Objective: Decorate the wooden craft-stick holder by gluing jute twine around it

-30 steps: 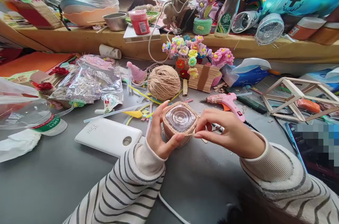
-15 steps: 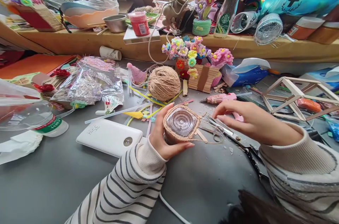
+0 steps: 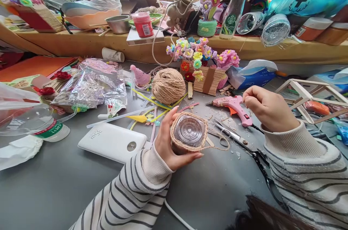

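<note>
My left hand [image 3: 167, 144] is wrapped round a square, clear container with twine [image 3: 189, 131] coiled about its sides; its ringed clear face points up at me. A loose twine tail [image 3: 217, 147] trails off its near right corner. At the rear end of a pink hot glue gun [image 3: 231, 106] lying on the table, my right hand [image 3: 268, 108] is closed with its fingertips pinched together; what they hold, if anything, is hidden. Large scissors [image 3: 239, 138] and a smaller pair with ring handles [image 3: 223, 141] lie between the hands. Beyond the container sits a ball of twine [image 3: 168, 85].
A white power bank [image 3: 112, 143] lies left of my left arm, beside a plastic bottle [image 3: 51, 128]. Wooden stick frames [image 3: 307, 95] stand at the right. Behind are fuzzy-wire flowers [image 3: 190, 54] and a cluttered shelf [image 3: 136, 49]. Glue scraps litter the table near the scissors.
My right hand has moved right and slightly away from me, from over the scissors to the glue gun's rear, its fingers closing. The container has shifted slightly toward me in my left hand.
</note>
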{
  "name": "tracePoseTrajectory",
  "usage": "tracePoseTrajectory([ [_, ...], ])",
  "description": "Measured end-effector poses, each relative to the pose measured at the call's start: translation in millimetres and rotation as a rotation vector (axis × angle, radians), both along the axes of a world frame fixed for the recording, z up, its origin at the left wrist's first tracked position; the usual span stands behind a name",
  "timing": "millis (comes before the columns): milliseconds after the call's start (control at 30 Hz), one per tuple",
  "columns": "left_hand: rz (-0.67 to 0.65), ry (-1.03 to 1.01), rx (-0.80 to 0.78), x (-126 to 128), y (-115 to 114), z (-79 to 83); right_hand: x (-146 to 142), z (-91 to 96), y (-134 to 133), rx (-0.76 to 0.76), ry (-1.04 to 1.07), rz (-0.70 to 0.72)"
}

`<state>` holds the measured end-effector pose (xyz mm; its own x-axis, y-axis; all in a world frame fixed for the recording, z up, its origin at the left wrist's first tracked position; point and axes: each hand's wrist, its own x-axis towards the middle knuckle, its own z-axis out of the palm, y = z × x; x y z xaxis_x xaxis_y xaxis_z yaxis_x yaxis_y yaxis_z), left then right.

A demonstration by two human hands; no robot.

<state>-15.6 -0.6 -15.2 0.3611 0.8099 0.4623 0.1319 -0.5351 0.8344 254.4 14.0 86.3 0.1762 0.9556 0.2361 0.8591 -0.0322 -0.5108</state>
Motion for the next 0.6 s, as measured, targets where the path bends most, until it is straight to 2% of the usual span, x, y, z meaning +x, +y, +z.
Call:
tracePoseTrajectory([
  [233,0.011,-0.04,0.022,2.6,0.3,2.1,-1.3,-3.1,0.1,0.075,0.053,-0.037],
  [400,0.04,-0.131,0.131,9.9,-1.7,10.2,2.2,-8.8,2.2,0.078,0.106,0.004],
  [600,0.033,-0.212,0.195,11.2,0.3,9.6,10.5,-17.1,3.3,0.086,0.07,0.075],
])
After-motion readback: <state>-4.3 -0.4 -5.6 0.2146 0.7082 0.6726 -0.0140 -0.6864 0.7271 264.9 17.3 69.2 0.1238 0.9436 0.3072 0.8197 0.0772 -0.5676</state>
